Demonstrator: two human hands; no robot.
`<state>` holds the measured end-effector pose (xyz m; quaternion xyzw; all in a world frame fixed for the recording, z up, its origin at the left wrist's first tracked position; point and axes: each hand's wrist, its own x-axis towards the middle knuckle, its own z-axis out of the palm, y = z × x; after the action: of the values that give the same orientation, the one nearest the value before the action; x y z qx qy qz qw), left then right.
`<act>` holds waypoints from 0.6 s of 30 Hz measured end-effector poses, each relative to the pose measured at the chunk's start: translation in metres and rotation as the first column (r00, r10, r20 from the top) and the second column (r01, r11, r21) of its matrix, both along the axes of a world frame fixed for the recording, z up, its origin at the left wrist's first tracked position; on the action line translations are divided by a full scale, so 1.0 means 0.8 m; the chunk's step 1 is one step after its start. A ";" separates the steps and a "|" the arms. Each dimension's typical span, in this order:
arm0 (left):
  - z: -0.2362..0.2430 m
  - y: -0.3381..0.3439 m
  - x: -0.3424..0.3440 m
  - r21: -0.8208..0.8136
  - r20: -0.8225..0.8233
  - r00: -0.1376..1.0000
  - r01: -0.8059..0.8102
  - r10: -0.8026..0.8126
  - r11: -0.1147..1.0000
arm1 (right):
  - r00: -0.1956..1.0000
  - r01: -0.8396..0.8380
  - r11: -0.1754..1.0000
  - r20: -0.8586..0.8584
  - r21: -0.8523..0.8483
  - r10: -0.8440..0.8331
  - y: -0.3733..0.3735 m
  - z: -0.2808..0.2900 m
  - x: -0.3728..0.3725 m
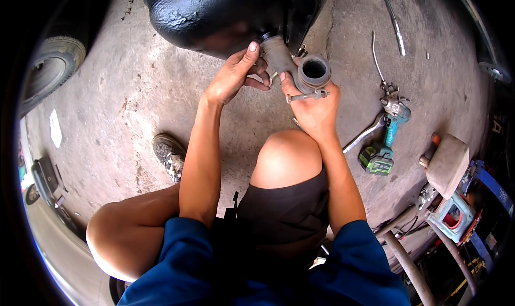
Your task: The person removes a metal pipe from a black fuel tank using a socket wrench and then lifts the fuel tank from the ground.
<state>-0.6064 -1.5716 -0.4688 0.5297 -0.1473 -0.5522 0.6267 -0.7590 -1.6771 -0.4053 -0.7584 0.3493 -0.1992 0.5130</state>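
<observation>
My right hand point(314, 105) grips a grey pipe fitting point(280, 56) with a round open mouth and a metal clamp point(311, 95) at that end. The fitting's upper end meets a short neck on a glossy black tank point(204, 16); whether it is fastened there, I cannot tell. Just left of the fitting, my left hand point(238, 75) has its thumb raised and its fingers loosely bent and apart. A small metal piece is near those fingertips; contact is unclear.
A teal cordless tool point(392, 129), a wrench point(362, 137) and metal rods point(397, 27) lie on the concrete floor point(134, 91) at right. Further right are a metal box point(445, 166), blue stands point(493, 188) and pipes point(402, 257). Tyres point(61, 56) stand at left.
</observation>
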 end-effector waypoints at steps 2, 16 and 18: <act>-0.001 -0.001 -0.001 -0.006 -0.021 0.999 -0.033 0.033 0.999 | 0.998 -0.049 0.999 0.042 0.023 0.048 -0.002 -0.004 -0.001; 0.238 0.003 0.010 -0.209 0.677 0.485 -0.594 0.553 0.777 | 0.976 -0.218 -0.108 0.218 0.970 -0.010 -0.068 -0.068 0.033; 0.225 -0.017 0.055 -0.435 0.824 0.134 -0.472 0.550 0.767 | 0.979 -0.177 -0.060 0.182 0.982 0.092 -0.066 -0.052 0.048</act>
<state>-0.5620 -1.5849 -0.2891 0.7380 -0.3031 0.1013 0.5944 -0.7206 -1.7301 -0.4468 -0.1779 0.2936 0.1435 0.9282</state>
